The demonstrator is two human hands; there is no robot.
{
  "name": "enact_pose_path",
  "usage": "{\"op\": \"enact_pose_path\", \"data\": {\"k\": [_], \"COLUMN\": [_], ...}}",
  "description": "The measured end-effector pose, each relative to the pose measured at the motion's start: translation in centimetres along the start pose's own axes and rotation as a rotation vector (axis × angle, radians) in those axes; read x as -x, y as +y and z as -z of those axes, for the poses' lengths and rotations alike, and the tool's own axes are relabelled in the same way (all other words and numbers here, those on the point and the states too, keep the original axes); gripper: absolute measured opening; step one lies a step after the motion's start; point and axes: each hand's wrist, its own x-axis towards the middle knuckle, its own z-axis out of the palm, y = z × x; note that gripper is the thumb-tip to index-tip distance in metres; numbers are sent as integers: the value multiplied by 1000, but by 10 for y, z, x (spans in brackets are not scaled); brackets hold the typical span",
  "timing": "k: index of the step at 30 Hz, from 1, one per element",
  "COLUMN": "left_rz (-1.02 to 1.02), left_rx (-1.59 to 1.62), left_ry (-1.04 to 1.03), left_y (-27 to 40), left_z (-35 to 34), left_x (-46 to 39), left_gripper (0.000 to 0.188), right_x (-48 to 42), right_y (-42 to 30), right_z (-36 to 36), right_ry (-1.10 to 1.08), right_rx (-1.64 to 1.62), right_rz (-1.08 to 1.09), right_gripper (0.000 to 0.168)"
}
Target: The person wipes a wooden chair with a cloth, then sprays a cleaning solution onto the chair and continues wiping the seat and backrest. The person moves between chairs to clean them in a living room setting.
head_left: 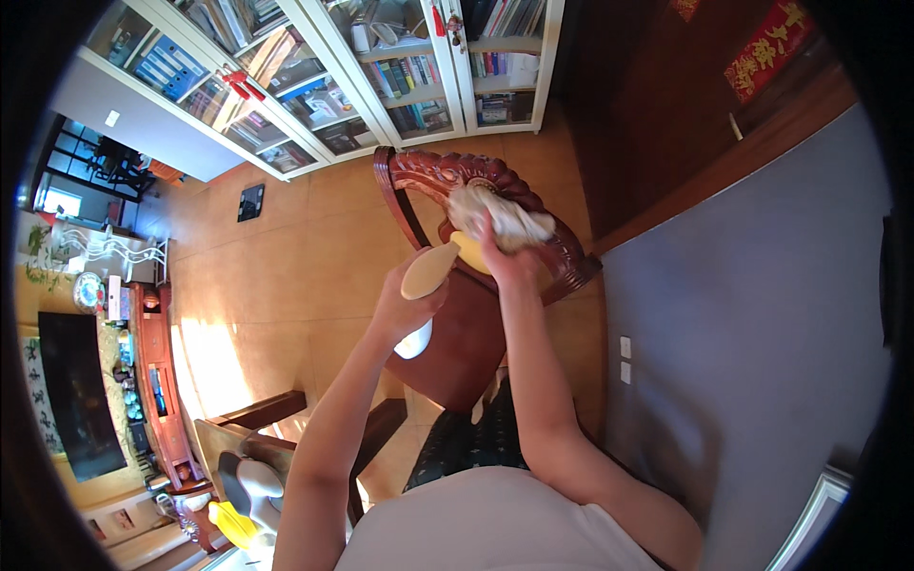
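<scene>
A carved, reddish-brown wooden chair stands before me, its ornate backrest [564, 246] at the far side and its smooth seat [457, 339] nearer. My right hand [513, 265] holds a crumpled whitish cloth [493, 214] against or just over the carved top rail; blur hides the exact contact. In my left hand [407, 303] is what looks like a spray bottle [430, 273], with a pale-yellow head on top and a white body showing below the fist. Its yellow front part [470, 251] reaches close to my right wrist. The fingers around the bottle are partly hidden.
A white glass-door bookcase [385, 135] stands beyond the chair. To the right are a grey wall [714, 285] and a dark wooden door [643, 143]. A black floor scale [250, 203] lies on the tiles. Wooden furniture [382, 428] is close by my left arm.
</scene>
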Motion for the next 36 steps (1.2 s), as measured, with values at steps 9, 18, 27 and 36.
{"op": "enact_pose_path", "data": {"k": [9, 18, 27, 36], "left_rz": [-65, -98, -17, -149], "left_rx": [16, -71, -157, -355], "left_ry": [-116, -24, 39, -24], "left_y": [-18, -3, -14, -38], "left_z": [-73, -72, -48, -60], "left_x": [-30, -58, -114, -131], "left_gripper": [39, 43, 40, 36], "right_x": [98, 75, 69, 58], "right_y": [-68, -49, -51, -55], "right_z": [44, 39, 25, 31], "right_ry": [-263, -275, -177, -177], "right_rx": [434, 383, 375, 421], "right_rz": [-18, -147, -106, -85], "right_gripper": [46, 54, 49, 43]}}
